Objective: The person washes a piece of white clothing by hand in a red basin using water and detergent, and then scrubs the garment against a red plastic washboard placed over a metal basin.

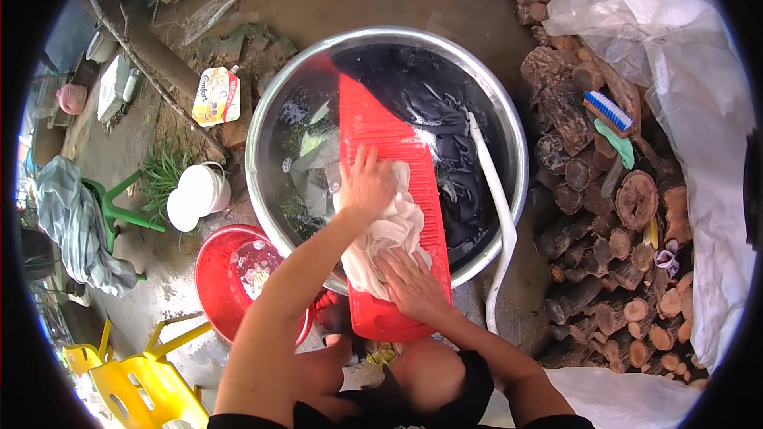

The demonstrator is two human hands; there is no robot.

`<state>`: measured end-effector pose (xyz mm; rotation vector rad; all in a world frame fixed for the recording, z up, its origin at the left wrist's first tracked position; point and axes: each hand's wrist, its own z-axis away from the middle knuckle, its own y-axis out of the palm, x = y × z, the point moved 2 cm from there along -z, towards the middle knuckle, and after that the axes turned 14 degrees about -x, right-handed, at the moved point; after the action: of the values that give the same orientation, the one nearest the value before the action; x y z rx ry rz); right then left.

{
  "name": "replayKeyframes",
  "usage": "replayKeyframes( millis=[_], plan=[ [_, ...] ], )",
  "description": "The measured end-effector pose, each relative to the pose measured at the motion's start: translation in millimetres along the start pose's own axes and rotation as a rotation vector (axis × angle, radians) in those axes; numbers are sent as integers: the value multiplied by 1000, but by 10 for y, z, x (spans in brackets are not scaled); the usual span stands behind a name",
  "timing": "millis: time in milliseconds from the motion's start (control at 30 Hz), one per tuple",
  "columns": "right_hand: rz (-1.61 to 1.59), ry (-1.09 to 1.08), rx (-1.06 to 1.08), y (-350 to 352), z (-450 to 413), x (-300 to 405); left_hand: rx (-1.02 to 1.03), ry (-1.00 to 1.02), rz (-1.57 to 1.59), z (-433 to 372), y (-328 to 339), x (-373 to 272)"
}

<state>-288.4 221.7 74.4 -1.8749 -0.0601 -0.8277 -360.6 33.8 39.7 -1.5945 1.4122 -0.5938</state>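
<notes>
A red ribbed plastic washboard [381, 113] leans in a large round metal basin [260, 131], its lower end over the near rim by my knees. Bunched wet white cloth [396, 226] lies on its ribs. My left hand [366, 185] presses on the far end of the cloth, fingers stretched onto the ribs; its palm side is hidden. Lower down, my right hand [408, 283] holds the near end against the board with fingers spread. Dark cloth [456, 155] soaks to the right of the board. Pale cloth [316, 179] lies under water on the left.
A white hose [492, 179] hangs over the basin's right rim. Left stand a red bucket [208, 274], white pail [217, 187], Comfort pouch [216, 96], green stool [113, 202] and yellow chair [143, 390]. Stacked logs [620, 244] at right carry a scrub brush [609, 112] beside plastic sheeting [685, 71].
</notes>
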Motion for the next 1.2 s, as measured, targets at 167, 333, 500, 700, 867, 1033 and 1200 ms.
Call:
replayKeyframes(
  millis=[167, 333, 500, 700, 867, 1033, 1200],
  plan=[
    [86, 114, 357, 24, 254, -220, 184, 322, 426, 638, -785, -564],
    [77, 11, 118, 54, 82, -36, 253, 279, 330, 165, -44, -26],
    [66, -50, 22, 45, 16, -57, -112, -68, -5, 21, 107, -57],
    [25, 138, 290, 95, 256, -187, 276, 248, 424, 578, -634, -481],
    [-24, -33, -8, 50, -41, 39, 129, 0, 224, -20, 30, 241],
    [27, -13, 8, 71, 77, -97, -22, -72, 159, 311, -147, -189],
    [-35, 333, 722, -64, -100, -53, 131, 333, 616, 616, -767, -448]
  ],
)
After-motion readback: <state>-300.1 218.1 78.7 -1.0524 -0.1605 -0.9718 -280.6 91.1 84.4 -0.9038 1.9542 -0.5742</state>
